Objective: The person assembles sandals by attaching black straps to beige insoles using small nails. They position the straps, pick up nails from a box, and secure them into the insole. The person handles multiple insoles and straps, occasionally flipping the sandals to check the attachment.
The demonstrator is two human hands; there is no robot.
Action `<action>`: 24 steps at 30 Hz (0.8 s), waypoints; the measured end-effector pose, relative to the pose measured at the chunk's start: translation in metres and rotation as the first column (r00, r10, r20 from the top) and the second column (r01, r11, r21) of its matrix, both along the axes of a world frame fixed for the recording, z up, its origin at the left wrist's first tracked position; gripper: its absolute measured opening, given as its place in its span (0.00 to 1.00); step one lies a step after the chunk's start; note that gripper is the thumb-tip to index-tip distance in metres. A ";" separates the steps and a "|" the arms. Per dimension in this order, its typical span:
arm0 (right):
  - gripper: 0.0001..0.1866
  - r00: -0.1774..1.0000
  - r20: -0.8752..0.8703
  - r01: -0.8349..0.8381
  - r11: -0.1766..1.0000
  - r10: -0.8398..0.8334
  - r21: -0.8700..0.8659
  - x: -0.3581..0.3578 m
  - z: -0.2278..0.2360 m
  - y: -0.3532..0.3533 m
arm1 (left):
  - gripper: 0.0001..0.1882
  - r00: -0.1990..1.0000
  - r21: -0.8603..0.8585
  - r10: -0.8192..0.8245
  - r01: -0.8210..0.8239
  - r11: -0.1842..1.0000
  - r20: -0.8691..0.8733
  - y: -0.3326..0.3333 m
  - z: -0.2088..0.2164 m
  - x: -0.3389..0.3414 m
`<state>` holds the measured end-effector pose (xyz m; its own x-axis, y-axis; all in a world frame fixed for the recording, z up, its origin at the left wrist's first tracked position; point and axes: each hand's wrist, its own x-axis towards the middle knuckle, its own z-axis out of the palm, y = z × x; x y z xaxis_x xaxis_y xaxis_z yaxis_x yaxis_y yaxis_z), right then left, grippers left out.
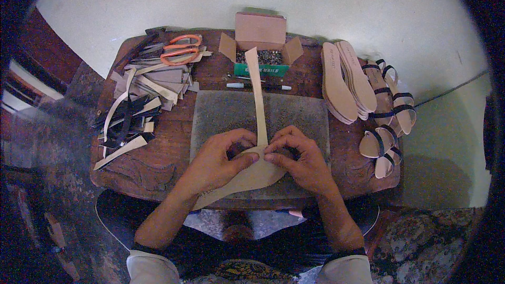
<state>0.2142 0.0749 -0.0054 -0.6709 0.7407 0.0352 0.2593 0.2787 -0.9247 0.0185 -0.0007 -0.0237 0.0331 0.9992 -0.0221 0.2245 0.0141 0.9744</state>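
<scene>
A tan shoe insole (pixel 250 181) lies slantwise over the grey work mat, its rounded end between my two hands. From that end a long cream strap (pixel 257 92) points away from me, flaring at its far tip. My left hand (pixel 223 152) is closed on the insole's left edge, thumb on top beside the strap's base. My right hand (pixel 300 155) pinches the insole and the strap's base from the right, thumb and fingertips close together. Fingers hide where strap and insole meet.
An open box of nails (pixel 261 68) stands behind the mat (pixel 210 110), with a white marker (pixel 258 87) before it. Orange-handled scissors (pixel 181 52) rest on strap pieces (pixel 158 81); black straps (pixel 126 121) lie nearer. Stacked insoles (pixel 339 84) and strapped sandals (pixel 386 100) are right.
</scene>
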 end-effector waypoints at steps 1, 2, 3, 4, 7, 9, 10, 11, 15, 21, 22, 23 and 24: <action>0.07 1.000 -0.006 -0.006 1.000 0.006 0.009 0.000 -0.002 0.000 | 0.13 1.000 -0.007 0.003 -0.003 1.000 -0.014 0.000 0.001 0.000; 0.08 1.000 -0.011 -0.011 1.000 0.012 0.019 0.001 -0.005 0.001 | 0.13 1.000 -0.013 0.004 -0.005 1.000 -0.027 0.000 0.003 0.000; 0.09 1.000 -0.016 -0.016 0.999 0.017 0.028 0.002 -0.007 0.001 | 0.13 0.999 -0.019 0.006 -0.007 1.000 -0.040 0.000 0.004 0.001; 0.10 1.000 -0.020 -0.015 1.000 0.015 0.022 0.002 -0.008 0.001 | 0.13 0.999 -0.022 0.003 -0.004 1.000 -0.032 0.000 0.004 0.001; 0.13 0.999 -0.009 0.031 0.997 -0.031 -0.065 0.001 -0.007 -0.001 | 0.12 1.000 -0.062 -0.016 0.015 0.998 -0.016 0.001 0.005 0.000; 0.16 0.993 0.041 0.121 0.970 -0.114 -0.209 -0.003 0.002 -0.005 | 0.12 0.999 -0.122 -0.046 0.044 0.992 -0.009 0.001 0.008 -0.001; 0.16 0.993 0.051 0.110 0.975 -0.102 -0.193 -0.004 0.003 -0.005 | 0.11 0.999 -0.122 -0.043 0.043 0.992 0.004 0.001 0.007 -0.002; 0.17 0.994 0.060 0.100 0.979 -0.090 -0.176 -0.004 0.004 -0.004 | 0.11 0.999 -0.121 -0.040 0.041 0.992 0.016 0.000 0.006 -0.002; 0.18 0.993 0.101 0.071 0.986 -0.056 -0.152 -0.001 0.003 -0.004 | 0.11 1.000 -0.123 -0.022 0.022 0.992 0.003 0.000 0.007 -0.001; 0.18 0.989 0.125 0.092 0.987 -0.076 -0.130 -0.002 0.002 -0.005 | 0.10 1.000 -0.170 -0.006 0.005 0.985 -0.010 0.000 0.008 -0.001; 0.18 0.988 0.127 0.098 0.989 -0.084 -0.111 -0.002 0.000 -0.005 | 0.09 1.000 -0.163 -0.006 0.004 0.987 -0.011 0.000 0.009 -0.001; 0.18 0.987 0.129 0.104 0.990 -0.091 -0.092 -0.003 -0.003 -0.006 | 0.09 1.000 -0.156 -0.005 0.004 0.988 -0.012 0.000 0.009 -0.001; 0.18 0.987 0.130 0.109 0.991 -0.099 -0.072 -0.004 -0.004 -0.007 | 0.09 1.000 -0.150 -0.005 0.003 0.989 -0.014 0.000 0.010 0.000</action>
